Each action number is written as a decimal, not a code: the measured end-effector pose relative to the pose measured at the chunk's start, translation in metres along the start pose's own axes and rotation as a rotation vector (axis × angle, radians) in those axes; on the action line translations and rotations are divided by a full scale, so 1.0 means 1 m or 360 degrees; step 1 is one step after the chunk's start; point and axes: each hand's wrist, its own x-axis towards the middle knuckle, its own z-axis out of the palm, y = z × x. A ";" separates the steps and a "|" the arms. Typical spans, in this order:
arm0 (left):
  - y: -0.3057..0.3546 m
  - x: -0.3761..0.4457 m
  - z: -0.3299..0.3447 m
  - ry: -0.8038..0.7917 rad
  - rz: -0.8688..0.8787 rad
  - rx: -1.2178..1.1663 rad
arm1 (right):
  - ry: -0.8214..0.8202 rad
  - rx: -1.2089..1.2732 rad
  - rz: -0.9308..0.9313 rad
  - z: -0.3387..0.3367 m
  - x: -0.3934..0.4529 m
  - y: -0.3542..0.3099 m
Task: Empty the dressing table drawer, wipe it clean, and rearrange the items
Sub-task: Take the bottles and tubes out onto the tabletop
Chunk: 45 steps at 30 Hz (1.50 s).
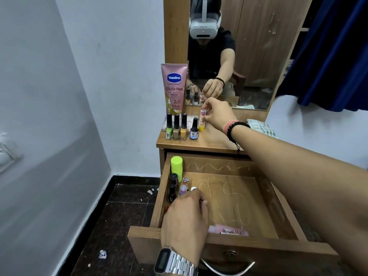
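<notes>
Right hand (216, 114) holds small bottle (202, 113) above tabletop (209, 140).

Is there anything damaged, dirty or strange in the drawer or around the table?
Yes. The drawer has pale wavy scribbles on its bottom and back wall, like chalk marks. Small white scraps lie on the dark floor left of the drawer. The bottles standing on the tabletop look upright; nothing appears spilled.

Right hand (216, 114) extended forward, fingers pinched; left hand (185, 218) lowered, fingers apparently curled
</notes>
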 end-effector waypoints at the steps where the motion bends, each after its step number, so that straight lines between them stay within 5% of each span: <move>1: 0.000 0.000 0.000 -0.0002 -0.0005 0.0010 | 0.0006 -0.0011 -0.0003 -0.002 -0.001 0.001; 14: 0.003 0.001 -0.004 -0.0020 -0.0025 0.0052 | 0.0265 0.0303 -0.0240 -0.043 -0.071 -0.013; 18: 0.006 0.002 -0.009 0.0207 -0.0078 -0.0142 | 0.0007 0.0215 -0.0426 -0.036 -0.105 -0.025; 24: -0.001 0.004 -0.017 0.0513 -0.0257 -0.0503 | -0.0756 -0.0169 -0.0649 -0.012 -0.135 -0.037; 29: -0.003 0.005 -0.016 0.0604 -0.0266 -0.0530 | -0.0985 -0.0459 -0.0699 0.012 -0.156 -0.028; 39: -0.003 0.004 -0.015 0.0555 -0.0271 -0.0519 | -0.0923 -0.0397 -0.0535 0.028 -0.164 -0.011; 45: -0.005 0.005 -0.015 0.0559 -0.0269 -0.0544 | -0.0561 -0.0002 -0.0341 -0.021 -0.143 -0.006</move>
